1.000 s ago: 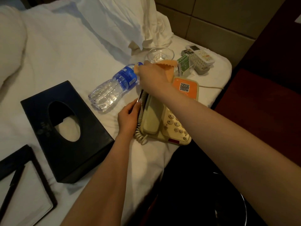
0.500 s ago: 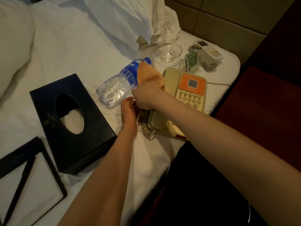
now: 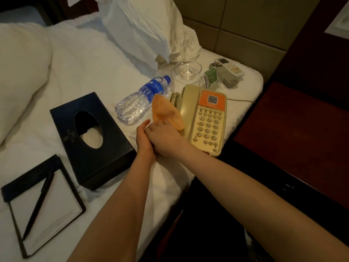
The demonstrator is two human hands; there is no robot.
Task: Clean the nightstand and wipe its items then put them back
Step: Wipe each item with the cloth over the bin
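- Head view: my right hand (image 3: pixel 164 138) gripped an orange cloth (image 3: pixel 167 114) against the handset (image 3: pixel 189 103) of the phone (image 3: pixel 207 120). The phone lay on the bed (image 3: pixel 90 69) near its edge, not on the dark red top (image 3: pixel 294 125) to the right, which I took for the nightstand.
- My left hand (image 3: pixel 144 138) pressed against the right one, thumb up. Its fingers were hidden, so I couldn't tell whether it held anything.
- Risk, as I judged it: a hard wipe could knock the handset off its cradle or push the phone over the mattress edge. The cloth might also set the bottle (image 3: pixel 140 100) rolling, since it lay on its side just beside it.
- Count: one phone, one bottle, one tissue box (image 3: pixel 113 148), one notepad (image 3: pixel 56 214) with one pen (image 3: pixel 37 206), one glass bowl (image 3: pixel 188 69), one card stand (image 3: pixel 212 78), and one remote (image 3: pixel 230 68) for sure, perhaps a second beneath.
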